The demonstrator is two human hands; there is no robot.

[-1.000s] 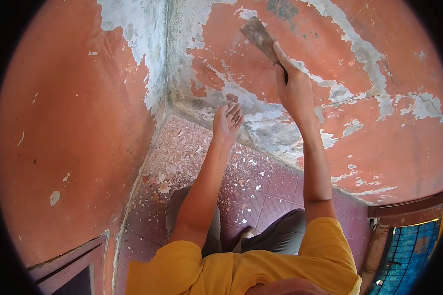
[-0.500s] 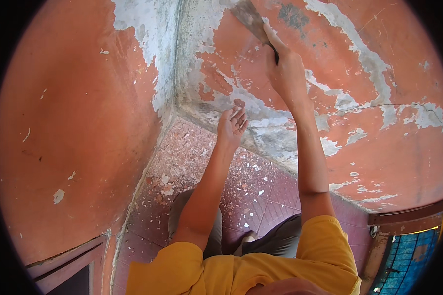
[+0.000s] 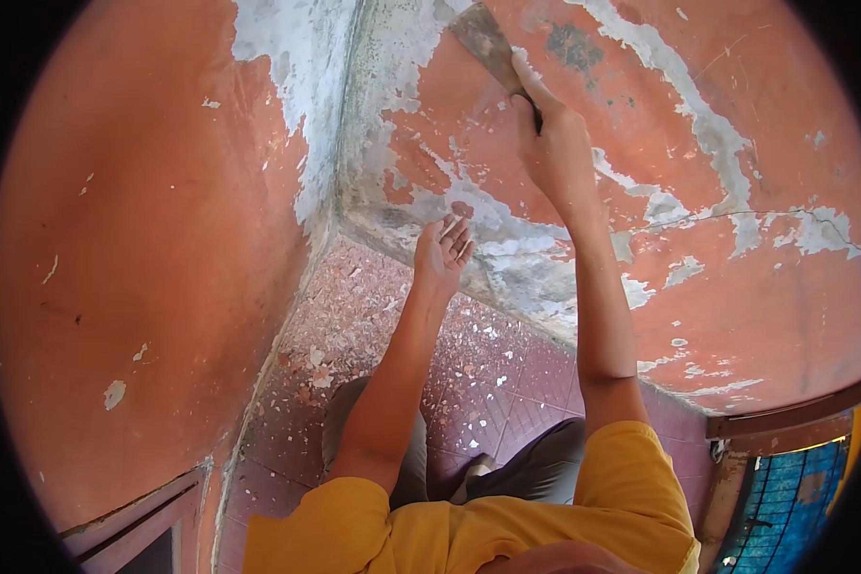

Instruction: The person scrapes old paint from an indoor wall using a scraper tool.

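My right hand [image 3: 560,153] is closed around the dark handle of a scraper [image 3: 488,43]. The scraper's broad, worn metal blade points up and to the left, against or close to the peeling orange wall [image 3: 507,158]; I cannot tell if its edge touches. Lower and to the left, my left hand [image 3: 442,256] is held palm up with its fingers slightly curled and apart. It is near the bare grey strip at the foot of that wall. A pale mark shows by its fingers, too small to make out.
Another orange wall [image 3: 163,249] meets the peeling one at a grey, bare corner [image 3: 344,124]. Paint flakes [image 3: 330,335] litter the reddish tiled floor [image 3: 545,383] around my legs. At the lower right is a blue panel [image 3: 784,507] behind a dark grid.
My left hand has shifted slightly left and down. The scraper in my right hand has hardly moved, and the view has shifted a little.
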